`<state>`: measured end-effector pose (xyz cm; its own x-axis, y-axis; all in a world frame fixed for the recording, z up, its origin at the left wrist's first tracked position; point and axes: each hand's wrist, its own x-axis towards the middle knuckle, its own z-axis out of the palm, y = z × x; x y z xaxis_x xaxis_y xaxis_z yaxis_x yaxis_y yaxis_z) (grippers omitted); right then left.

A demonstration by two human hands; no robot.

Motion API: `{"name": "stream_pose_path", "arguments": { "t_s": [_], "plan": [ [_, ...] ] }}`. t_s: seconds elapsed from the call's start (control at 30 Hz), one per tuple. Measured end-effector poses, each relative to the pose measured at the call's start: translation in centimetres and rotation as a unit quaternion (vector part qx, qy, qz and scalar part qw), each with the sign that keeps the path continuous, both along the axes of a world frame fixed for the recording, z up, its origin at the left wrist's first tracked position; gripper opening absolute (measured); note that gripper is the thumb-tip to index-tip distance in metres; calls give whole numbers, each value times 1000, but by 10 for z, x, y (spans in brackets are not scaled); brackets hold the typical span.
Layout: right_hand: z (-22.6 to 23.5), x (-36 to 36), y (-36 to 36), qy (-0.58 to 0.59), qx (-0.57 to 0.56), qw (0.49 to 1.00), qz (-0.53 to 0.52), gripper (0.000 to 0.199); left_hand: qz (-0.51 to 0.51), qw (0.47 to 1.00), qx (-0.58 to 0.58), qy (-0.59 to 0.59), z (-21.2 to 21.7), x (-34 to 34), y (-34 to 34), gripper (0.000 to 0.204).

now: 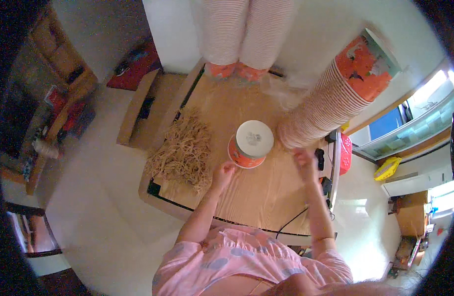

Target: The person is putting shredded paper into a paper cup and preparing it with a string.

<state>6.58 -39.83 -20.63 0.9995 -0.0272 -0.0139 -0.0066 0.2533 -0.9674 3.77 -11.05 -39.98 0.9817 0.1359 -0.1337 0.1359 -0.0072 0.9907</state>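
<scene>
An orange-red paper tub (246, 157) stands upside down in the middle of the wooden table, its white base (255, 139) facing up. At the near left of its rim is my left hand (224, 173), fingers closed on the edge. My right hand (304, 161) is beside the near end of a tall leaning stack of nested paper tubs (330, 98). Motion blurs its fingers, so their grip does not show. Left of the single tub lies a loose heap of tan, crinkled strands (183, 150).
Two more tall tub stacks (226, 32) (266, 34) stand at the table's back edge. An open cardboard box (150, 111) is beyond the left edge. Small black devices (320, 159) and a cable (292, 220) are along the right side, beside a red basket (345, 154).
</scene>
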Motion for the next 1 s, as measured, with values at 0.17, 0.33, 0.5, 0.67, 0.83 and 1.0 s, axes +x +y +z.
{"name": "stream_pose_path", "arguments": {
  "t_s": [0.17,0.33,0.5,0.67,0.83,1.0],
  "plan": [
    [-131,14,19,61,-293,954,-23,17,32,979,201,0,61,52,4,19],
    [-197,59,16,180,116,977,-12,12,-9,961,273,46,59,88,2,22],
    [-204,68,22,185,-209,960,-3,12,39,975,213,55,6,101,12,23],
    [-208,73,35,67,29,995,-66,33,54,969,234,58,-33,99,4,25],
    [-161,57,18,165,150,965,-136,30,39,982,148,112,101,79,-33,30],
    [-161,50,22,45,17,989,-142,15,84,980,176,32,112,57,-36,28]
  ]
}}
